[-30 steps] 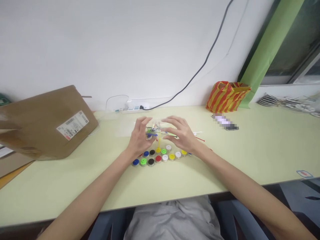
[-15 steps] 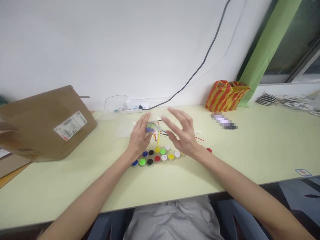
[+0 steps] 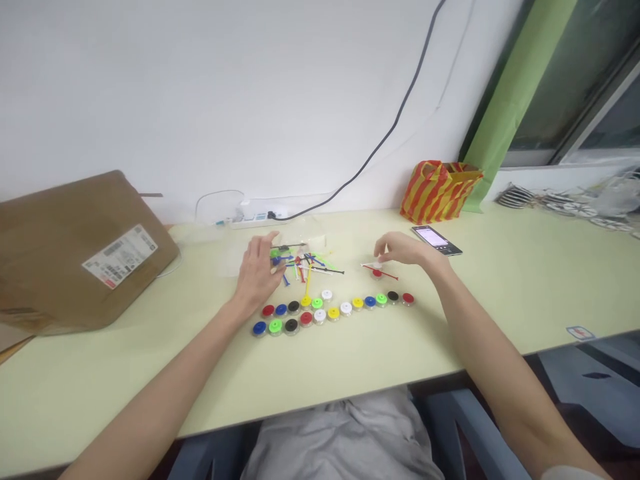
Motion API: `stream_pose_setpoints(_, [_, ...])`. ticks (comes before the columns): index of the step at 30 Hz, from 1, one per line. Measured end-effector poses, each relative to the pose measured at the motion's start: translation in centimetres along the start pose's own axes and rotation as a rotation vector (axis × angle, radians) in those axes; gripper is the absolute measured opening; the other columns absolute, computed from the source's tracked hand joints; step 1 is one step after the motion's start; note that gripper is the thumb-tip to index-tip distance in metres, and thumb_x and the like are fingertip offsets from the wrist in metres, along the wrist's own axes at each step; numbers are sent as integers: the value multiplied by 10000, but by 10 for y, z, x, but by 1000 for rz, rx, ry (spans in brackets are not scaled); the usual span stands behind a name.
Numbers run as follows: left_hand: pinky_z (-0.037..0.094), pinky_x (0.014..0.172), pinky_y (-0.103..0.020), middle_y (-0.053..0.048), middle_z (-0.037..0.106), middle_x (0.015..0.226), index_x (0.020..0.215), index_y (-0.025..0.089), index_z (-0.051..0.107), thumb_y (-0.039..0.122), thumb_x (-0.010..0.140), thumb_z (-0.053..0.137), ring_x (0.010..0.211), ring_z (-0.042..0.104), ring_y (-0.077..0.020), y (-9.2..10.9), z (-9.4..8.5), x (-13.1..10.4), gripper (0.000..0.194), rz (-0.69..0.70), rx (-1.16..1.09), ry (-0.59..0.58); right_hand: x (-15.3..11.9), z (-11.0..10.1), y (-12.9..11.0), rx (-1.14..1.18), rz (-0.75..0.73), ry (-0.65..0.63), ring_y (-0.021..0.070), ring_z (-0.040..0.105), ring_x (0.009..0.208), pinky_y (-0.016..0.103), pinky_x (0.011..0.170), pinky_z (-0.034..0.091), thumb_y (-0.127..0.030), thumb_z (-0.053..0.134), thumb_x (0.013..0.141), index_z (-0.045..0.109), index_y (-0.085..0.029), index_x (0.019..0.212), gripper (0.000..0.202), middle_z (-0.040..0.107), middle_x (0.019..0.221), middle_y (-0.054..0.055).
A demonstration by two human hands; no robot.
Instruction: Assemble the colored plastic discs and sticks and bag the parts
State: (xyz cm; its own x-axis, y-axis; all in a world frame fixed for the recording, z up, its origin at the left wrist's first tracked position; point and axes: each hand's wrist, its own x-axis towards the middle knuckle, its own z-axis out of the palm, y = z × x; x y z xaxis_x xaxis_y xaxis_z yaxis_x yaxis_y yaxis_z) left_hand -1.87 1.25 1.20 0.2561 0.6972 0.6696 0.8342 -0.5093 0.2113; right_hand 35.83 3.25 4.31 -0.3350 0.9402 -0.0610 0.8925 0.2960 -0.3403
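Note:
My left hand (image 3: 257, 270) is at the left end of a loose pile of coloured sticks (image 3: 313, 261), its fingers curled over blue, green and black pieces; what it grips is partly hidden. Further right, my right hand (image 3: 397, 248) has its fingertips together at a small white piece, just above a red stick (image 3: 385, 272) and a round red piece on the table. Nearer to me, two rows of round caps on clear bases include a green cap (image 3: 275, 326) and a black cap (image 3: 393, 296). One yellow stick (image 3: 308, 280) meets a yellow cap.
A cardboard box (image 3: 75, 253) stands at the left. Along the wall lies a power strip (image 3: 257, 217) with a black cable. At the right are a striped bag (image 3: 439, 192), a phone (image 3: 436, 240) and stacked discs (image 3: 517, 196) on the table (image 3: 500, 287).
My right hand has moved right, away from the pile, to the white and red pieces. My left hand has shifted slightly left and down onto the pile. The rows of caps are now less covered.

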Motion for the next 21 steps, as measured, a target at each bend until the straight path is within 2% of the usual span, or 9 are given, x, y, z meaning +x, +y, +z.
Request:
stream_pose_setpoints(2, [473,989,-478,-119,501,1202,1445,221,388,177,783,611,1131,530,-309,-1,1,0,700,9,15,-14,-1,-2,6,-7,49,-82,185,657,808,253,632,442,-243,736,795,750,-193,962,174,729,1039,69])
stream_pose_setpoints(4, [464,998,-482,-118,505,1196,1446,219,386,196,768,627,1134,525,-316,-1,2,1,720,22,27,-29,0,1,6,-42,104,-112,187,658,804,251,618,424,-220,731,788,754,-195,926,142,735,1016,71])
stream_pose_setpoints(7, [454,998,-487,-121,509,1210,1444,225,385,227,765,637,1139,523,-326,0,3,1,725,25,46,-37,0,8,0,-127,161,-45,188,649,794,258,618,389,-214,698,811,746,-196,871,79,736,984,76])
stream_pose_setpoints(10, [454,984,-481,-122,517,1205,1433,221,391,241,764,641,1126,532,-327,1,4,0,715,3,73,-36,1,14,-6,-199,235,151,200,641,807,274,642,372,-229,648,864,740,-186,890,104,734,966,102])
stream_pose_setpoints(13, [459,966,-472,-124,519,1200,1427,214,393,234,755,646,1123,537,-328,2,5,-2,718,1,93,-45,3,16,-14,-187,274,483,228,635,855,294,677,384,-243,550,942,728,-177,936,190,722,941,123])
stream_pose_setpoints(15, [464,952,-471,-124,520,1194,1432,217,391,225,754,646,1116,540,-328,2,5,-2,724,7,97,-53,4,17,-25,-101,160,713,238,625,863,312,705,408,-266,496,980,712,-179,970,233,704,947,122])
stream_pose_setpoints(17, [467,942,-473,-121,519,1189,1436,224,392,203,743,648,1105,544,-324,2,6,-2,739,14,89,-56,4,20,-41,6,-52,869,233,614,852,327,726,433,-271,459,1002,697,-190,978,252,676,943,108])
stream_pose_setpoints(19, [469,939,-474,-116,515,1190,1438,233,392,176,726,652,1099,545,-318,2,6,-2,760,22,74,-51,2,27,-59,80,-243,940,226,601,850,333,730,448,-260,443,1012,691,-205,962,259,641,916,89])
stream_pose_setpoints(21, [473,934,-471,-111,511,1190,1439,240,389,160,712,658,1097,545,-313,2,6,-3,780,25,59,-43,0,36,-75,104,-367,966,221,587,859,334,725,452,-239,446,1013,696,-218,938,261,610,889,76])
